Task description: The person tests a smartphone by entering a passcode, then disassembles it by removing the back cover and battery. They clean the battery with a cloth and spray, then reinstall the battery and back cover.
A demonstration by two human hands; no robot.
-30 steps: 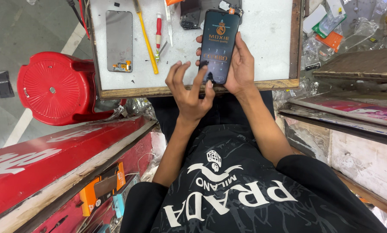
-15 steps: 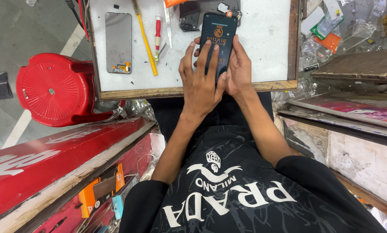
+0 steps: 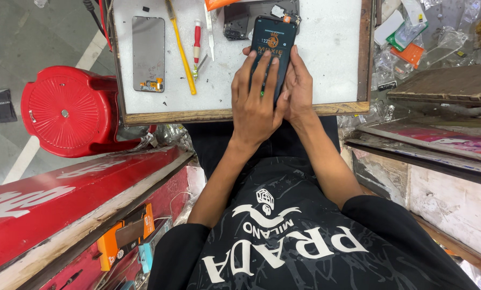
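My left hand lies flat over the dark rectangular smartphone with its lit screen, fingers spread; my right hand cups its right edge. Long axis points away from me, near the white tabletop's front edge.

Change across the sequence: the left hand, at first curled below the smartphone with one finger at its lower edge, now lies flat over the lit screen, fingers extended. The phone, earlier raised in the right hand, now sits lower, close to the white surface.
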